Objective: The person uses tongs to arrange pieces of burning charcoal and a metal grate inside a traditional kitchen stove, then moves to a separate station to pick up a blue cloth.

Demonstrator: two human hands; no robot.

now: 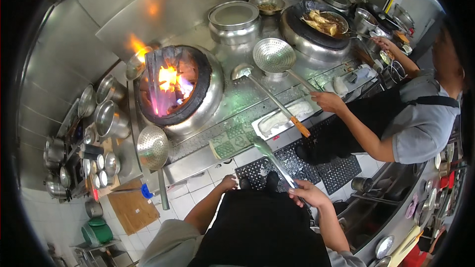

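My right hand is closed around a pair of metal tongs, whose tips point up and left toward the counter edge. My left hand hangs by my apron near the front edge, its fingers curled; whether it holds anything does not show. Ahead on the left, flames rise in a wok burner with dark slats across its opening. A perforated skimmer lies at the burner's front left. A ladle with a wooden handle end rests across the counter, above a white tray and a patterned green cloth.
At right a co-worker holds another perforated skimmer and a strainer over a wok of food. A lidded pot stands between the burners. Metal pots line the left side. Perforated black mats cover floor tiles.
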